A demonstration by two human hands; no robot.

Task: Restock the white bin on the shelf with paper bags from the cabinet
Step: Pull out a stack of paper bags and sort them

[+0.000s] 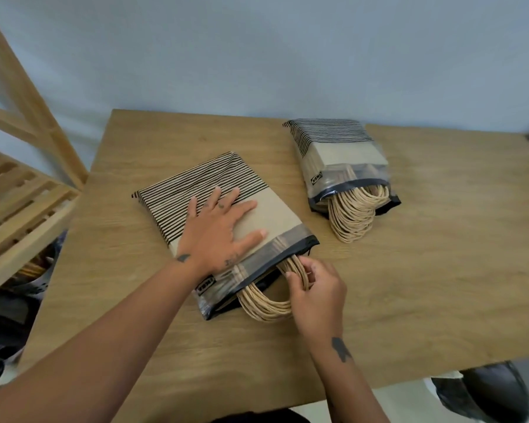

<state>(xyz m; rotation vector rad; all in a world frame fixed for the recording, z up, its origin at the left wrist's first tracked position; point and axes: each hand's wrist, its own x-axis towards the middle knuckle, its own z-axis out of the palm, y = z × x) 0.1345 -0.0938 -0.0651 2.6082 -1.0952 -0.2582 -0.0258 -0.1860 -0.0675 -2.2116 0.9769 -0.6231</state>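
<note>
A clear plastic pack of striped brown paper bags (196,190) lies flat in the middle of the wooden table (440,254). My left hand (219,230) presses flat on top of it with fingers spread. My right hand (315,291) pinches the bundle of twisted paper handles (263,303) sticking out of the pack's open end. A second, smaller pack of paper bags (339,160) lies further back on the right, its handles spilling out toward me. The white bin is not in view.
A light wooden slatted shelf (22,190) stands at the left, close to the table's left edge. A pale wall runs behind the table. Dark objects sit on the floor at lower left and at lower right (495,395).
</note>
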